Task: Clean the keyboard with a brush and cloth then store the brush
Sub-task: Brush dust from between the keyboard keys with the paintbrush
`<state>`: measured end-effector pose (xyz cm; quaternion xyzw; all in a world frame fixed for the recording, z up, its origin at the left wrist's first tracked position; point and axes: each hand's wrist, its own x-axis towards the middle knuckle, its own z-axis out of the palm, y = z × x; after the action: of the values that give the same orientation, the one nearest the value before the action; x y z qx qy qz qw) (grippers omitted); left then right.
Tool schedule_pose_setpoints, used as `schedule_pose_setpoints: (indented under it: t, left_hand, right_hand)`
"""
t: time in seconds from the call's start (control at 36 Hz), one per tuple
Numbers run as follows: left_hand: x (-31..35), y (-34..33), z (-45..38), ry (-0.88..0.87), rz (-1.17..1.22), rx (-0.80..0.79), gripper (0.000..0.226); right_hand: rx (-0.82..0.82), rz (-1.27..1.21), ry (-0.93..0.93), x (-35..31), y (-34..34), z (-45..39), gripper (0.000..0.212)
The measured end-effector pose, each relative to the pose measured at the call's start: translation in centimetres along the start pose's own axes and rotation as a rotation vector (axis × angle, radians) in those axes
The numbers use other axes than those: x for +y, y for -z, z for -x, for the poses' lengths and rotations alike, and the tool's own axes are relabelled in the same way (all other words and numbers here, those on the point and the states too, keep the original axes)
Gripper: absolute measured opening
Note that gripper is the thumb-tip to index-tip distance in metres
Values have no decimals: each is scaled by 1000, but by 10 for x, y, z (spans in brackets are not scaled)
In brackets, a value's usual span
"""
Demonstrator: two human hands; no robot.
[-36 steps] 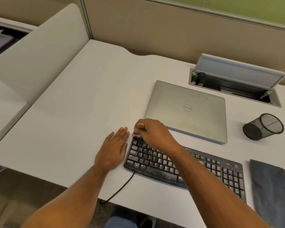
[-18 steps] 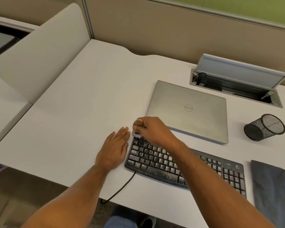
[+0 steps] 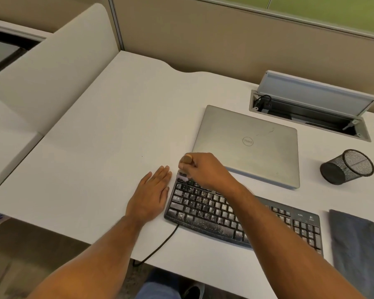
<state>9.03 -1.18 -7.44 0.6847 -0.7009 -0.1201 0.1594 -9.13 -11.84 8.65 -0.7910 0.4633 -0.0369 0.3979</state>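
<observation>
At the far left corner of the black keyboard (image 3: 235, 214), the right hand (image 3: 205, 169) has its fingers curled round a small brush (image 3: 187, 167), whose tan handle end pokes out above the knuckles while its pale bristles touch the top row of keys. Compared with a second ago, little has changed: the fist has shifted slightly to the left and farther along that corner, and the handle tip now stands a bit more exposed; the left hand (image 3: 152, 193) has stayed flat on the white desk (image 3: 99, 152), fingers straight and together, just beside the keyboard's left edge. Light specks of dust cover many keys, thickest along the near row (the space bar looks nearly grey). Much of the brush is hidden inside the fist, so its full shape cannot be made out, and the right forearm covers the middle of the keyboard. A dark grey cloth (image 3: 358, 249) lies at the right of the keyboard, cut off by the frame edge. Beyond the hands rests a closed silver laptop (image 3: 250, 145), with a black mesh pen cup (image 3: 347, 166) tipped on its side to the right of it. A black cable (image 3: 158, 247) trails from the keyboard's near left corner over the desk edge.
</observation>
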Motion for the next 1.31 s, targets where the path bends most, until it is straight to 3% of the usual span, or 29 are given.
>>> schedule_pose_setpoints:
  t: [0.14, 0.39, 0.56, 0.72, 1.08, 1.31]
  left_hand:
    - [0, 0, 0, -2, -2, 1, 56]
    - [0, 0, 0, -1, 2, 3, 57]
    - [0, 1, -1, 0, 1, -5, 57]
    - [-1, 1, -1, 1, 7, -9, 57]
    - [1, 2, 0, 9, 1, -16, 58]
    - [-1, -1, 0, 5, -2, -15, 57]
  right_hand:
    - [30, -153, -20, 0, -8, -4, 18]
    - [106, 106, -60, 10, 9, 0, 31]
    - [84, -51, -34, 6, 4, 4, 20]
    - [110, 154, -64, 15, 9, 7, 28]
    - [177, -52, -86, 5, -5, 12, 30]
    - [148, -17, -102, 7, -5, 9, 35]
